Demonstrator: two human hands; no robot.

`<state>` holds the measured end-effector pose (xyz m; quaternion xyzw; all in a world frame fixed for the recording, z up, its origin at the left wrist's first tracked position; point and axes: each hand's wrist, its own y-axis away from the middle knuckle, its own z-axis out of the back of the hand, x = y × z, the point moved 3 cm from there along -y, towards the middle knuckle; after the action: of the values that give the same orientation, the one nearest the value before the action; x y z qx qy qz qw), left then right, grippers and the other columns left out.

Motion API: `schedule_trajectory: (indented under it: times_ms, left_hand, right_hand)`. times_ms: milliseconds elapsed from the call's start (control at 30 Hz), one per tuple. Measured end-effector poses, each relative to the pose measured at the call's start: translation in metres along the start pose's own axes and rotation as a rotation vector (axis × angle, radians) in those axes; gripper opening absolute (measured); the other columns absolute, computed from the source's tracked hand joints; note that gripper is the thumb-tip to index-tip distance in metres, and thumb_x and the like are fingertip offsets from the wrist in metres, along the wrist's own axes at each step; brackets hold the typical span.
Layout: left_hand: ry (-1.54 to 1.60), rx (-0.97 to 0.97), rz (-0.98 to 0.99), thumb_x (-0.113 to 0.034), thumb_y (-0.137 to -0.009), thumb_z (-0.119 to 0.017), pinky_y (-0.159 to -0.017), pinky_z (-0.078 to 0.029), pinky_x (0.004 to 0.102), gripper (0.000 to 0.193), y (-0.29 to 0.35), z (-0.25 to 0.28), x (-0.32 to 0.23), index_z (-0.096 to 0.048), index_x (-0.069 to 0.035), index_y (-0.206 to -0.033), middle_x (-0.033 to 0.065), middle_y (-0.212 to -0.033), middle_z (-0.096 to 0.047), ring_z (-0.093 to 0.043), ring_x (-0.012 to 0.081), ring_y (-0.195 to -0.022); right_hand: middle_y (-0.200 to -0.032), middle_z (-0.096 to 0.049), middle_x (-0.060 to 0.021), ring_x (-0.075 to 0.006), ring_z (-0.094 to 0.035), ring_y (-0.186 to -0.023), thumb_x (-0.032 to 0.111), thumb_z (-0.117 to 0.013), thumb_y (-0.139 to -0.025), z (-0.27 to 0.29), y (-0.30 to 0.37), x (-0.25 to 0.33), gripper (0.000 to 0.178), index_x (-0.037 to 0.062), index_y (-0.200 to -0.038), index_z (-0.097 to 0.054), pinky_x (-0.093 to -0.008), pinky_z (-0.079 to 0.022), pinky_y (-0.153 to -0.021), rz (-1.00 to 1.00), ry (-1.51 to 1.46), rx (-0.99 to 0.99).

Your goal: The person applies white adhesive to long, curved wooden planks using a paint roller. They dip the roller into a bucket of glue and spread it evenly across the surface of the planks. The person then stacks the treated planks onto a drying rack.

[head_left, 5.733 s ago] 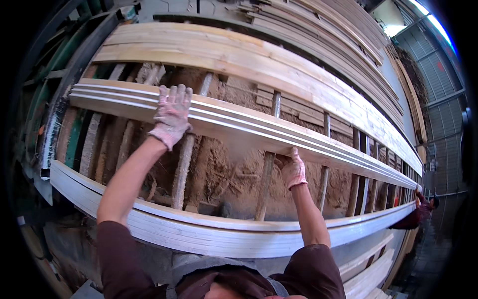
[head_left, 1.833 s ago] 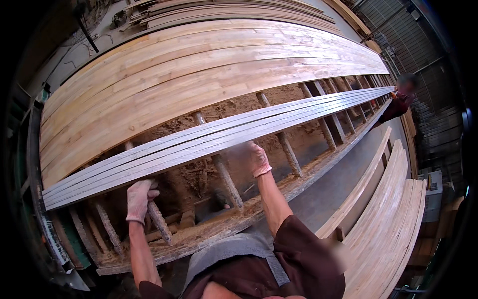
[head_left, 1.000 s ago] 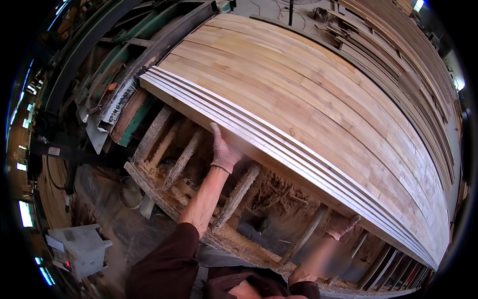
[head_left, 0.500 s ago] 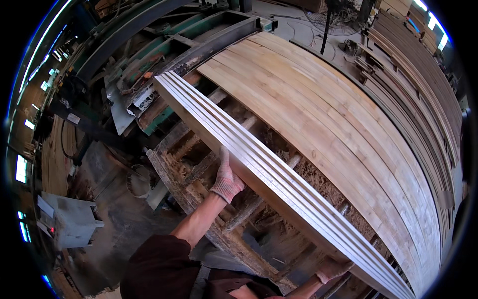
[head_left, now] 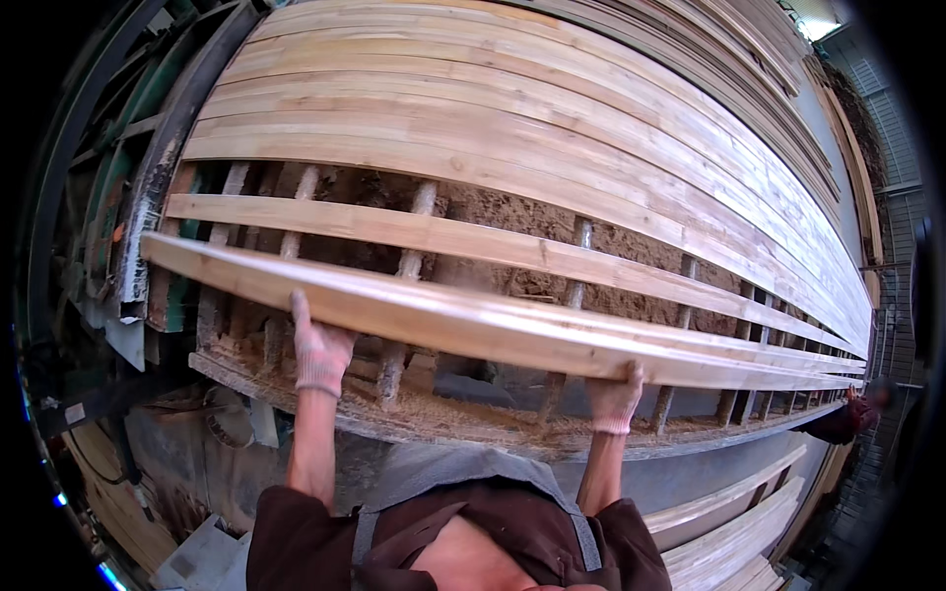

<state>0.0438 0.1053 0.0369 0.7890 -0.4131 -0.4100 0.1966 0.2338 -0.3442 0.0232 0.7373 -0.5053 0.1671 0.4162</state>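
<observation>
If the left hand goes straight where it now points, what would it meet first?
The left hand would likely meet the held timber, whose near face its thumb touches; depth underneath is unclear.

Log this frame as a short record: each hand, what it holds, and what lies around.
Left hand: gloved, gripping long boards, thumb on their near face
Right hand: gloved, gripping the same boards farther right
Held count: blurred, cannot tell
Beyond them: single board lying apart, then wide row of boards side by side
Beneath: rack with crossbars and sawdust
Far right end: another person
Lower right: more boards
</observation>
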Motion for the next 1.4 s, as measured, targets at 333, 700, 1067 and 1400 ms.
schedule_trajectory:
  times_ms: [333, 700, 1067, 1400]
  left_hand:
    - [-0.109, 0.130, 0.017, -0.051, -0.102, -0.057, -0.113, -0.044, 0.0485, 0.065, 0.004, -0.005, 0.010, -0.044, -0.008, -0.148, 0.0122, -0.147, -0.053, -0.054, 0.0293, -0.132]
    - [-0.359, -0.080, 0.146, -0.054, -0.098, -0.064, -0.099, -0.055, 0.0547, 0.070, 0.035, 0.054, 0.005, -0.046, -0.006, -0.144, 0.0152, -0.137, -0.059, -0.064, 0.0315, -0.120]
    - [-0.383, 0.075, 0.077, -0.053, -0.099, -0.062, -0.099, -0.053, 0.0573, 0.071, -0.018, -0.018, -0.010, -0.043, -0.005, -0.147, 0.0153, -0.140, -0.058, -0.064, 0.0341, -0.121]
    - [-0.504, 0.184, 0.126, -0.055, -0.100, -0.058, -0.094, -0.058, 0.0490, 0.064, -0.021, 0.025, 0.010, -0.050, -0.007, -0.141, 0.0162, -0.126, -0.061, -0.064, 0.0350, -0.113]
  right_hand:
    - [-0.127, -0.058, -0.0074, -0.0279, -0.053, -0.118, 0.038, -0.073, -0.085, 0.105, -0.019, -0.021, 0.043, 0.0111, -0.116, -0.060, -0.0500, -0.043, -0.107, 0.051, 0.261, -0.135]
    - [-0.133, -0.065, -0.0106, -0.0293, -0.064, -0.121, 0.034, -0.072, -0.091, 0.054, 0.042, -0.021, 0.053, 0.0081, -0.136, -0.059, -0.0490, -0.055, -0.102, -0.049, -0.040, -0.039]
    - [-0.119, -0.068, -0.0069, -0.0220, -0.066, -0.099, 0.048, -0.065, -0.095, 0.012, -0.029, -0.012, 0.050, 0.0120, -0.129, -0.061, -0.0382, -0.054, -0.077, -0.177, 0.198, 0.113]
    - [-0.114, -0.066, -0.0111, -0.0247, -0.063, -0.107, 0.022, -0.066, -0.099, 0.010, -0.017, 0.005, 0.030, 0.0001, -0.119, -0.065, -0.0414, -0.056, -0.090, -0.177, 0.111, -0.240]
